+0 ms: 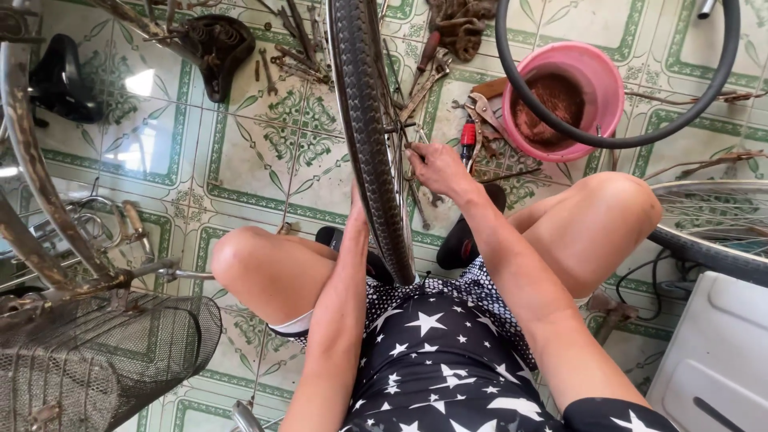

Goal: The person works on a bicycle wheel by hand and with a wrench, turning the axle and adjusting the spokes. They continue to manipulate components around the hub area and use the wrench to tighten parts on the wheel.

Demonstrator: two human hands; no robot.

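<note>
Gripping the upright bicycle wheel [370,120] between your knees | right hand [434,166] clenched at its hub, nearer | left hand [358,210] flat against tyre, grasp unclear | wheel runs straight away from you.

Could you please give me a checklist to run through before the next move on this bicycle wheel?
1. Wheel steadied: the bicycle wheel stands upright between the knees, the left hand against its tyre: ok.
2. Right hand at the hub and spokes: ok.
3. Tool in the right hand's grip: cannot tell, fingers hide it.
4. Spare tools nearby: pliers and a red-handled screwdriver lie on the tiles beside the pink basin: ok.
5. Floor beside the feet free: not ok, tools are scattered there.
</note>
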